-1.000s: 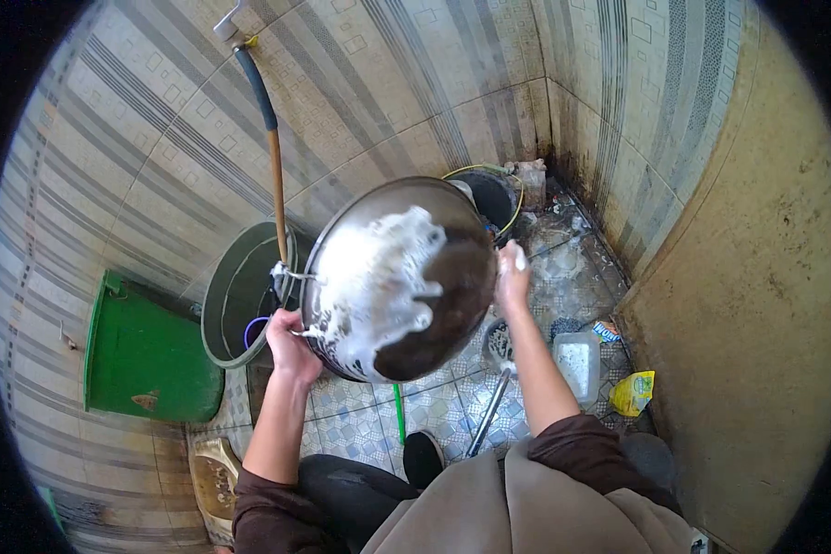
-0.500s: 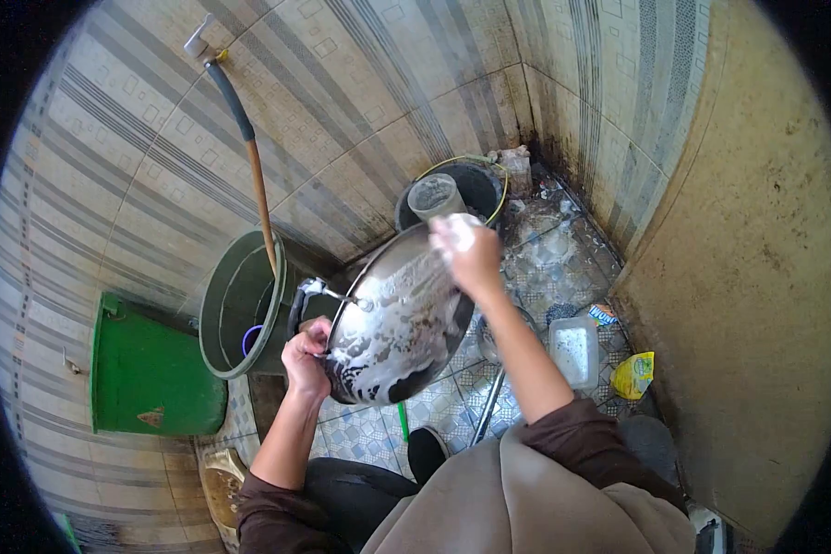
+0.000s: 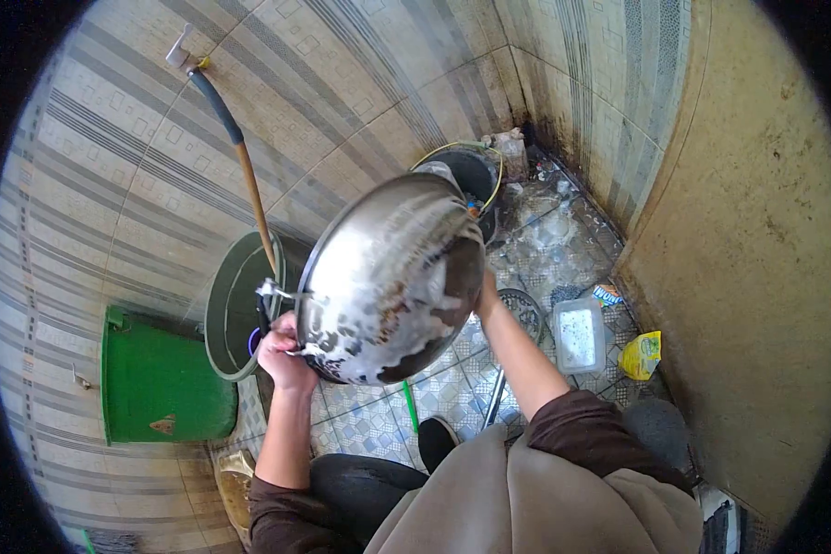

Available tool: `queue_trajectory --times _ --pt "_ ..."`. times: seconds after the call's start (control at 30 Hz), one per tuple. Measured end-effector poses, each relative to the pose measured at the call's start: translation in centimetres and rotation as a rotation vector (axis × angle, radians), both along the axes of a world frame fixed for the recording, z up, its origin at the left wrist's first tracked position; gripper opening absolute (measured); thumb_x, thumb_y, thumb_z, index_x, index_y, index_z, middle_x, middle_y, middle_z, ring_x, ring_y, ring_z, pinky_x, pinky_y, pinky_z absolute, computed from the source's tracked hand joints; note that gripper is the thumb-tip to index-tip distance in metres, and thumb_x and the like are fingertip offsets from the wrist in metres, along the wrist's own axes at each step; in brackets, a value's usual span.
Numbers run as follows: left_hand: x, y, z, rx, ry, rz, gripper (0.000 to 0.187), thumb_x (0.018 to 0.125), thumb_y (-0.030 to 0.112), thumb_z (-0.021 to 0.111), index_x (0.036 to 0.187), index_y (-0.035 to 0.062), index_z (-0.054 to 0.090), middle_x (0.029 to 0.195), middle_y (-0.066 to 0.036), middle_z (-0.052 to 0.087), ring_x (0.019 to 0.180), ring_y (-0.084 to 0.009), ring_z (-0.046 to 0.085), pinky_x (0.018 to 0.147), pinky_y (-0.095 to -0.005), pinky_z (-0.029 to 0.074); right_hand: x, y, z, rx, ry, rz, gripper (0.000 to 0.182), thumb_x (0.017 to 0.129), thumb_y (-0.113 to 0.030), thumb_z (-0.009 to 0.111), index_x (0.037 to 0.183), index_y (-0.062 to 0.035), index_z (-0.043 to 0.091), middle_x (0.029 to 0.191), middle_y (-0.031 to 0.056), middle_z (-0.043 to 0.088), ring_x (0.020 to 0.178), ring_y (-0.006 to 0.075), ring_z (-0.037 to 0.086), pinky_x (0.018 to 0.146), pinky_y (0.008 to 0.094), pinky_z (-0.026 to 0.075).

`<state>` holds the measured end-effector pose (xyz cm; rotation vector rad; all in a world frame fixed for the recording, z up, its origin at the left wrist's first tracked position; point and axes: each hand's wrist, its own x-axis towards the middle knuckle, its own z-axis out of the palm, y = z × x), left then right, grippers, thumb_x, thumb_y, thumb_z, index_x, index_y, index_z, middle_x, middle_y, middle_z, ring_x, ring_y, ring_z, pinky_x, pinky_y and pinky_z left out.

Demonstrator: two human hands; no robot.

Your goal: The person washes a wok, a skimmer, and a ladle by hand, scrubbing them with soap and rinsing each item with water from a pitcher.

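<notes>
I have the wide metal pan (image 3: 388, 286) raised and tilted above the tiled floor (image 3: 439, 392), its rounded underside facing my camera. White suds streak the lower part of that surface, with dark and brownish stains between them and brighter bare metal higher up. My left hand (image 3: 287, 360) has its fingers (image 3: 283, 325) clamped on the pan's side, next to the foam-flecked handle mount. My right hand (image 3: 487, 294) is at the opposite edge, mostly behind the metal; I can't tell whether its fingers grip it.

The room is a tight corner of striped tile wall (image 3: 342, 92), grimy low down where the sides meet, with a stained tan panel (image 3: 757, 277) on the right. From the tap (image 3: 185, 54) a hose (image 3: 254, 194) drops into the grey-green barrel (image 3: 215, 314), beside the green tub (image 3: 162, 383). A dark bucket (image 3: 475, 174) stands beyond the pan. On the floor to the right, foamy residue lies near the corner, and the translucent plastic container (image 3: 579, 340) sits near a yellow pouch (image 3: 640, 356).
</notes>
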<state>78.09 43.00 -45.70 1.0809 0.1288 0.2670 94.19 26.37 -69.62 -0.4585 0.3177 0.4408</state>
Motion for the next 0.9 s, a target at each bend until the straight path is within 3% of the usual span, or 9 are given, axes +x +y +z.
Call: queue_trajectory --times 0.13,0.2,0.33,0.43,0.53,0.6,0.67,0.8,0.9 --pt "-0.5 -2.8 -0.7 0.39 -0.002 0.22 0.022 0.047 0.015 0.039 0.057 -0.0027 0.047 0.057 -0.01 0.048 0.055 -0.0182 0.045 0.055 -0.0237 0.035 2.5 -4.1 7.8 -0.526 -0.245 -0.206 0.021 0.08 -0.025 0.047 0.086 -0.0057 0.052 0.079 0.0054 0.054 0.073 0.0192 0.055 0.06 0.0307 0.043" --pt "-0.3 -3.8 0.5 0.537 0.087 0.023 0.025 0.045 0.016 0.041 0.057 -0.0049 0.048 0.056 -0.009 0.047 0.053 -0.0176 0.045 0.052 -0.023 0.035 3.1 -4.2 10.6 -0.996 -0.679 -0.409 0.018 0.076 -0.024 0.054 0.078 -0.006 0.054 0.074 0.0105 0.055 0.066 0.0221 0.055 0.055 0.0315 0.043" --pt "0.1 -6.2 -0.6 0.619 0.16 0.225 0.027 0.045 0.017 0.042 0.057 -0.0061 0.049 0.056 -0.007 0.047 0.049 -0.0132 0.042 0.048 -0.0223 0.032 -3.4 -2.9 18.7 -1.021 -1.26 -0.554 0.02 0.071 -0.021 0.059 0.057 -0.0078 0.056 0.057 0.0092 0.054 0.048 0.0242 0.053 0.044 0.0325 0.041" --pt "0.0 -6.0 -0.7 0.669 0.201 0.193 0.027 0.045 0.016 0.042 0.058 -0.0055 0.049 0.056 -0.006 0.047 0.05 -0.0132 0.042 0.049 -0.0213 0.033 -3.6 -2.0 17.6 -1.005 -1.113 -0.611 0.023 0.072 -0.021 0.058 0.053 -0.009 0.055 0.049 0.0078 0.053 0.042 0.0224 0.052 0.039 0.0327 0.039" --pt "-0.4 -5.6 -0.7 0.424 0.154 0.265 0.023 0.046 0.015 0.041 0.06 -0.0018 0.049 0.056 -0.005 0.046 0.051 -0.0135 0.042 0.053 -0.0207 0.033 -1.4 -2.2 11.6 -0.975 -0.413 -0.291 0.031 0.081 -0.024 0.046 0.062 -0.0013 0.055 0.054 0.0129 0.055 0.047 0.0237 0.052 0.045 0.0326 0.037" --pt "-0.3 -4.9 -0.8 0.265 0.107 0.339 0.022 0.047 0.014 0.04 0.062 0.0002 0.048 0.059 -0.005 0.046 0.056 -0.014 0.044 0.056 -0.021 0.034 -1.9 -1.1 6.4 -0.867 -0.34 -0.352 0.023 0.08 -0.021 0.045 0.071 -0.0017 0.052 0.061 0.0112 0.053 0.061 0.0302 0.051 0.058 0.0371 0.039" --pt "0.0 -3.1 -1.0 0.19 0.065 0.291 0.017 0.05 0.013 0.039 0.061 0.0021 0.046 0.061 -0.005 0.047 0.06 -0.0156 0.045 0.061 -0.023 0.036 -4.2 1.1 7.4 -1.027 -0.402 -0.689 0.016 0.077 -0.018 0.048 0.07 -0.0037 0.049 0.065 0.0086 0.052 0.061 0.0224 0.052 0.056 0.0334 0.039" --pt "0.6 -1.8 -0.3 0.055 -0.042 0.247 0.015 0.051 0.012 0.038 0.06 0.0025 0.045 0.066 -0.01 0.053 0.067 -0.0203 0.051 0.068 -0.0269 0.04 -8.8 1.8 12.1 -1.039 -1.057 -0.714 0.011 0.067 -0.014 0.056 0.067 -0.0076 0.047 0.066 0.0094 0.048 0.062 0.0263 0.048 0.056 0.0352 0.038" --pt "0.5 -0.9 0.1 0.102 -0.023 0.195 0.021 0.05 0.014 0.038 0.063 0.0002 0.048 0.072 -0.014 0.056 0.067 -0.0231 0.053 0.069 -0.0298 0.043 -7.6 2.4 10.3 -0.723 -0.553 -0.718 0.009 0.074 -0.014 0.05 0.072 -0.0059 0.047 0.069 0.006 0.049 0.065 0.0213 0.049 0.056 0.0343 0.039"
